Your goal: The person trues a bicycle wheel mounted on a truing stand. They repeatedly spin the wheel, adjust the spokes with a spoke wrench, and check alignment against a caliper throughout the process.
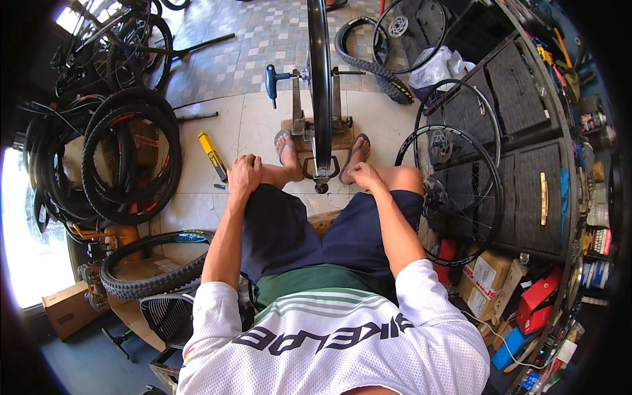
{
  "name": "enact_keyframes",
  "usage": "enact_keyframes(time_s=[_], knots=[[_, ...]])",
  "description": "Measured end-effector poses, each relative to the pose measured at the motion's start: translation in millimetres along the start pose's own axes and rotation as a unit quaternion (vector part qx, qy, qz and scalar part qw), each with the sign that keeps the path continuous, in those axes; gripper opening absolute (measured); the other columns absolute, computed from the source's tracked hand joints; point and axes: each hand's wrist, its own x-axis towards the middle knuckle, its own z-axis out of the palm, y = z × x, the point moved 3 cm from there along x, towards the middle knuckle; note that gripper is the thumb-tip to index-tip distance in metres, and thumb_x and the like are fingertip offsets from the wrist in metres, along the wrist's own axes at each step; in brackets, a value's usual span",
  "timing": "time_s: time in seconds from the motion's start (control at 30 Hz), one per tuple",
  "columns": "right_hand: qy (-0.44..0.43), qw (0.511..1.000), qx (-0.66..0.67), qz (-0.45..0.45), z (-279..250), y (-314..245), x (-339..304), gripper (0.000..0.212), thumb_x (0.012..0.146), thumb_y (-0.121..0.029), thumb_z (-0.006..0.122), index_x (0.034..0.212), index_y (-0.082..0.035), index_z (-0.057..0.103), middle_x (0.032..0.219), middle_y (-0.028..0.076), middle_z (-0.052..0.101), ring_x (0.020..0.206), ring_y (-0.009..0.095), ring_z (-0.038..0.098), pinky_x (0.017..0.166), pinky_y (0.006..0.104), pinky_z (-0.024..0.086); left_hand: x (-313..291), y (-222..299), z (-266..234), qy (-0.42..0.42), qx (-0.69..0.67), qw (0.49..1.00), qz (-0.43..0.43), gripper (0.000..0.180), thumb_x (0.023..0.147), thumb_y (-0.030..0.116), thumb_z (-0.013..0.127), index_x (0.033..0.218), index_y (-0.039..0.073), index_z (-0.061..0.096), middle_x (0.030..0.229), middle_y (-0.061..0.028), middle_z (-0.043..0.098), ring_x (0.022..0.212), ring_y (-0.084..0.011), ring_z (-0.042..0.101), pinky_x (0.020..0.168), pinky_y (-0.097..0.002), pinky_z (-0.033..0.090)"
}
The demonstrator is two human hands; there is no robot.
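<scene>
My left hand (244, 173) rests on my left knee, its fingers draped over the kneecap and nothing visible in them. On the inner side of my right knee lies my right hand (365, 176), fingers curled in and no object showing. Between my feet a black bicycle wheel (320, 85), seen nearly edge-on, stands upright in a metal truing stand (297, 108). A blue T-shaped handle (272, 85) sticks out to the left at axle height. Neither hand touches the wheel or the stand. A slim yellow box (210, 153) lies on the floor beyond my left hand.
At left hang several bicycle tyres (174, 151), with another tyre (115, 284) nearer me. Two spoked wheels (495, 197) lean on dark drawers (526, 178) at right. Farther off lie a loose tyre (388, 85) and a plastic bag (434, 69). Cardboard boxes (484, 280) stand lower right.
</scene>
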Motion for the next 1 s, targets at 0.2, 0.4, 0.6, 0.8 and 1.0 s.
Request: enact_keyframes(time_s=[0.2,0.4,0.6,0.8,1.0], knots=[[0.054,0.993,-0.089,-0.054,6.0,7.5,1.6,0.030,0.080,-0.029,0.065,0.098,-0.006,0.073,0.095,0.019,0.073,0.090,0.035,0.070,0.083,0.0426,0.054,-0.4,-0.5,-2.7,-0.003,-0.026,1.000,-0.011,0.038,0.096,0.037,0.049,0.105,0.008,0.072,0.114,-0.0135,0.068,0.112,-0.0350,0.060,0.095,-0.0501,0.045],[-0.019,0.993,-0.105,-0.058,14.1,8.8,-1.5,0.038,0.082,-0.034,0.067,0.105,-0.003,0.067,0.101,0.019,0.072,0.096,0.034,0.069,0.084,0.0409,0.053,-1.0,-6.5,-2.0,-0.001,-0.031,0.999,-0.014,0.040,0.096,0.038,0.049,0.105,0.007,0.072,0.113,-0.0144,0.069,0.112,-0.0359,0.060,0.095,-0.0502,0.046],[-0.001,0.990,-0.122,-0.070,15.2,12.6,-0.5,0.038,0.082,-0.034,0.067,0.104,-0.003,0.067,0.096,0.018,0.072,0.092,0.034,0.069,0.082,0.0416,0.054,-0.3,-9.8,0.4,0.003,-0.029,1.000,-0.011,0.040,0.095,0.038,0.049,0.104,0.007,0.072,0.113,-0.0146,0.069,0.112,-0.0363,0.060,0.095,-0.0510,0.046],[-0.014,0.992,-0.111,-0.052,23.5,20.9,11.0,0.034,0.079,-0.032,0.065,0.100,-0.007,0.074,0.097,0.020,0.072,0.095,0.037,0.069,0.086,0.0437,0.053,0.0,-1.9,-1.1,0.001,-0.031,1.000,-0.001,0.037,0.095,0.036,0.051,0.104,0.007,0.072,0.113,-0.0140,0.069,0.112,-0.0359,0.060,0.094,-0.0509,0.045],[-0.112,0.969,-0.218,-0.015,76.0,4.9,30.1,0.035,0.080,-0.032,0.071,0.101,-0.004,0.074,0.106,0.020,0.072,0.102,0.038,0.068,0.087,0.0456,0.053,3.5,1.6,0.6,0.006,-0.020,1.000,0.018,0.033,0.095,0.035,0.054,0.104,0.010,0.073,0.113,-0.0114,0.069,0.114,-0.0321,0.059,0.095,-0.0495,0.044]])
